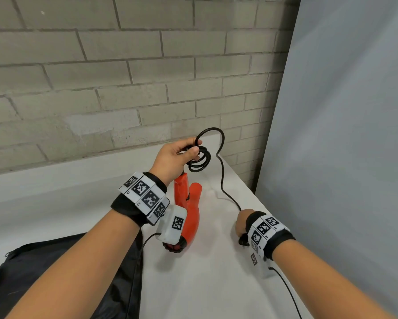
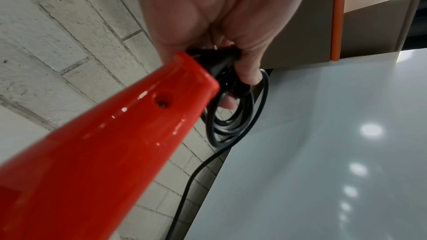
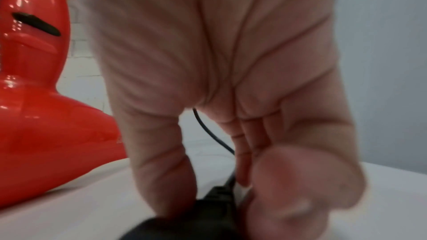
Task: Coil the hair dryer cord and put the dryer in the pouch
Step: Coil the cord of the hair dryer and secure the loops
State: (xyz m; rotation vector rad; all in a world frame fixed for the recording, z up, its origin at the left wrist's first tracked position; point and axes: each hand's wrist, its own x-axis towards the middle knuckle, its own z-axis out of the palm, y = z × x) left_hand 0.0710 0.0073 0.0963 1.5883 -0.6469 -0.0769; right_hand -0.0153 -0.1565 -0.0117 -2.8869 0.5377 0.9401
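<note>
At the near left corner of the white desk [image 1: 55,199] lies the black pouch [image 1: 62,279]. Right of it, the left hand [image 1: 175,157] grips several coiled loops of black cord [image 1: 199,161] at the handle end of the red hair dryer [image 1: 188,210] (held nose-down over the desk). Farther right, the cord trails to the right hand [image 1: 241,223], which pinches the black plug [image 3: 208,213] against the desk.

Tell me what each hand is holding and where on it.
Left hand grips the coiled loops of the black cord at the red dryer handle's end. Right hand pinches the cord's plug end.
</note>
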